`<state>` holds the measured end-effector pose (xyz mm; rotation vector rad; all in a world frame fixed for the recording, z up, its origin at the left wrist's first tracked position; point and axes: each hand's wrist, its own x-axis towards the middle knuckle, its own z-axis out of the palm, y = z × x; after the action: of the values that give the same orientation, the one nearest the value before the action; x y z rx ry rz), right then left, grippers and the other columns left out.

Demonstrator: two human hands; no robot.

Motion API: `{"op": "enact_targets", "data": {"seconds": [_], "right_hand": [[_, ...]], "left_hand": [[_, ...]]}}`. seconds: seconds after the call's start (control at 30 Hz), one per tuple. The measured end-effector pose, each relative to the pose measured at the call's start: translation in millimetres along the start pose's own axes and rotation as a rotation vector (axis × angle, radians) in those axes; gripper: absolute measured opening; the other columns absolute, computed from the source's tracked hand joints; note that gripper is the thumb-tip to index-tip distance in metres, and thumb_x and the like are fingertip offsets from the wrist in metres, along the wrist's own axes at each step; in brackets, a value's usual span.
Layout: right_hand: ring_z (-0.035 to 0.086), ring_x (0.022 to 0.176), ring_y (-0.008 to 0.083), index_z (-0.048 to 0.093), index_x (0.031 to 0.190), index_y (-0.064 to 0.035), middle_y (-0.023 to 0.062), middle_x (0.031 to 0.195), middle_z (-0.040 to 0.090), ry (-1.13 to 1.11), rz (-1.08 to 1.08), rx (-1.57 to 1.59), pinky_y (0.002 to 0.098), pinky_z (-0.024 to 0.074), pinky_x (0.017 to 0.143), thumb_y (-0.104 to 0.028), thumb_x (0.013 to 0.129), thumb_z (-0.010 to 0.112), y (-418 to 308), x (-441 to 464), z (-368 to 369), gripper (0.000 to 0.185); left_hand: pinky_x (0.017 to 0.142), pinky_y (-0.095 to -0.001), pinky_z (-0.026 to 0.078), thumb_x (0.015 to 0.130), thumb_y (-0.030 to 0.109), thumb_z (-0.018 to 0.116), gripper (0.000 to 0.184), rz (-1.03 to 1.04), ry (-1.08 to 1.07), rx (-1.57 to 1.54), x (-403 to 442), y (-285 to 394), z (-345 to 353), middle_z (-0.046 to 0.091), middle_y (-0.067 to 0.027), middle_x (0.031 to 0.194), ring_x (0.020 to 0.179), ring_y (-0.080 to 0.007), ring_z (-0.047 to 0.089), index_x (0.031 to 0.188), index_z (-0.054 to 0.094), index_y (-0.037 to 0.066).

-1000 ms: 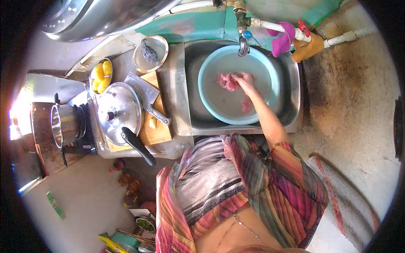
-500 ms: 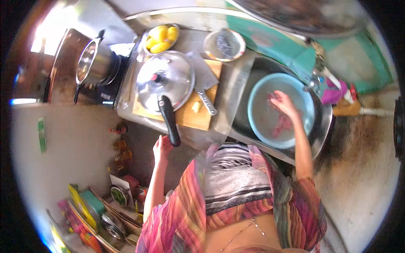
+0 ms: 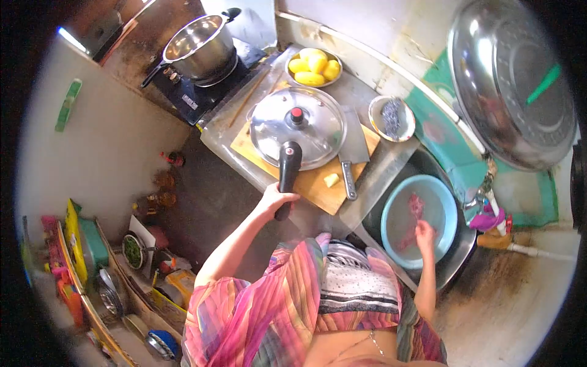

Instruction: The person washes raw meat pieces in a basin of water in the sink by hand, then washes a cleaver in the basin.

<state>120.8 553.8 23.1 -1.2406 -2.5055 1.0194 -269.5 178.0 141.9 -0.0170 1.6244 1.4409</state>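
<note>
My left hand [image 3: 275, 202] is closed around the black handle [image 3: 289, 165] of a shiny pressure cooker lid [image 3: 321, 131] with a red knob. The lid lies over a wooden cutting board [image 3: 318, 192]. Beside it on the board are a cleaver [image 3: 353, 147] and a small pale-yellow chunk [image 3: 331, 180]. My right hand [image 3: 426, 235] is inside a light-blue basin [image 3: 452, 211] of cloudy water, its fingers pinched on a piece of reddish raw meat [image 3: 416, 207]. More reddish meat [image 3: 403, 238] shows through the water near the basin's left side.
A steel pot [image 3: 202, 52] stands on an induction cooker [image 3: 192, 101] at upper left. Behind the board are a bowl of yellow peeled potatoes [image 3: 315, 64] and a bowl holding a grey mesh [image 3: 394, 119]. The basin sits in the sink [image 3: 437, 160], near a tap [image 3: 474, 202].
My left hand has gone from beside the lid's handle to gripping it. My right hand has shifted toward the basin's near side, with meat showing at its fingers. The view has turned left.
</note>
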Motion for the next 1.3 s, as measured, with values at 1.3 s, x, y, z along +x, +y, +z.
{"op": "enact_targets", "data": {"seconds": [1.3], "right_hand": [[0.054,0.108,0.0323,0.059,0.107,0.0026,0.0190,0.117,0.055,0.361,-1.063,-0.259,0.0389,0.0455,0.088,-0.001,0.087,0.046,-309,135,74,0.025]], "left_hand": [[0.040,-0.0291,0.045,0.072,0.003,0.064,0.024,0.307,0.960,-0.865,-399,-236,-78,0.054,-0.0080,0.058,0.043,-0.0154,0.053,0.086,0.045,0.001]]}}
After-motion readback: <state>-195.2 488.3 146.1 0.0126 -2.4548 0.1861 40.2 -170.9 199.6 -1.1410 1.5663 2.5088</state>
